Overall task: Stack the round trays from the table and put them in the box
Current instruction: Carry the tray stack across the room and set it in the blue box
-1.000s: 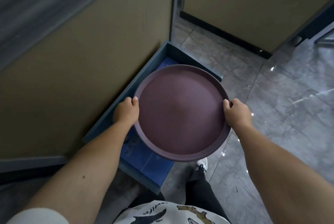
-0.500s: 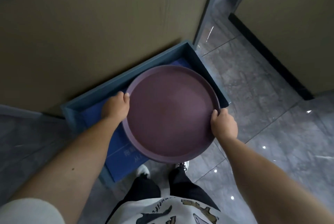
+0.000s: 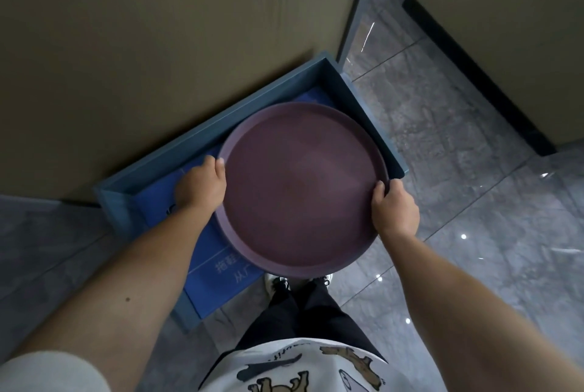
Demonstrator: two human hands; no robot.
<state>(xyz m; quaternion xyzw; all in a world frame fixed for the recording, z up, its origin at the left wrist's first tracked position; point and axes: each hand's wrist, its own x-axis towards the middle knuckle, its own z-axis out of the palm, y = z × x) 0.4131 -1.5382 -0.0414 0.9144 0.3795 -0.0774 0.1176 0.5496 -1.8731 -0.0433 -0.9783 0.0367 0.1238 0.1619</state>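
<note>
A round purple tray stack hangs level over the open blue-grey box on the floor. At its far edge a second rim shows under the top tray. My left hand grips the stack's left rim, and my right hand grips its right rim. The box's bright blue bottom with white printed characters shows to the left of the tray and below it. The tray covers the box's right half and sticks out past the near side.
The box stands against a tan wall panel. A narrow gap and a second tan panel with a black base strip lie to the right. Glossy grey floor tiles surround the box. My shoes stand by its near side.
The view has swung so the box lies more squarely under the tray. The tray, held by both hands throughout, now sits lower and more over the box's right half.
</note>
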